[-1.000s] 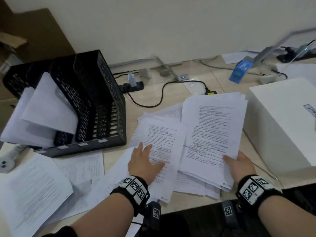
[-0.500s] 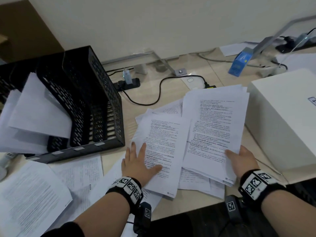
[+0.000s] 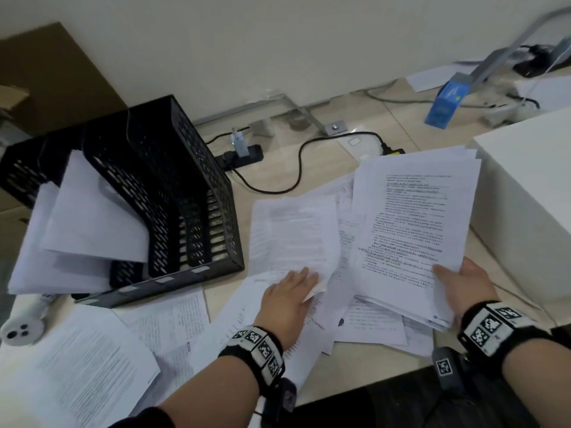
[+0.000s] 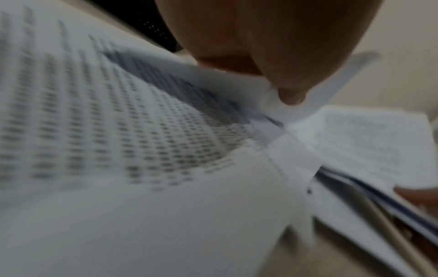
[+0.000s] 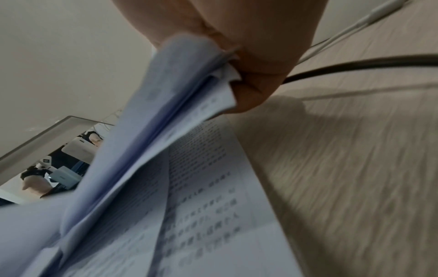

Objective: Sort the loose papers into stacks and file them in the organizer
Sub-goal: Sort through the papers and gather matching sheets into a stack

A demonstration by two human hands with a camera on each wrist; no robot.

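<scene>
In the head view, printed sheets lie scattered over the desk in front of a black mesh organizer (image 3: 173, 193), whose left slots hold white papers (image 3: 89, 217). My left hand (image 3: 304, 284) pinches the lower corner of one printed sheet (image 3: 293, 233), which is lifted and blurred. The left wrist view shows my thumb (image 4: 286, 80) pressed on that corner. My right hand (image 3: 451, 276) grips the lower right edge of a thick paper stack (image 3: 414, 223), raised off the desk. In the right wrist view, the fingers (image 5: 251, 75) curl under the stack's edge (image 5: 170, 105).
A big white box (image 3: 531, 205) stands close on the right. A black cable (image 3: 296, 168) and power strip (image 3: 244, 154) lie behind the papers. More loose sheets (image 3: 77, 366) cover the near left, beside a round white device (image 3: 21, 330). A blue carton (image 3: 445, 103) stands far right.
My left hand went from lying flat on the middle sheet to pinching its lower corner and lifting it. The right hand still holds the stack, tilted up a little more.
</scene>
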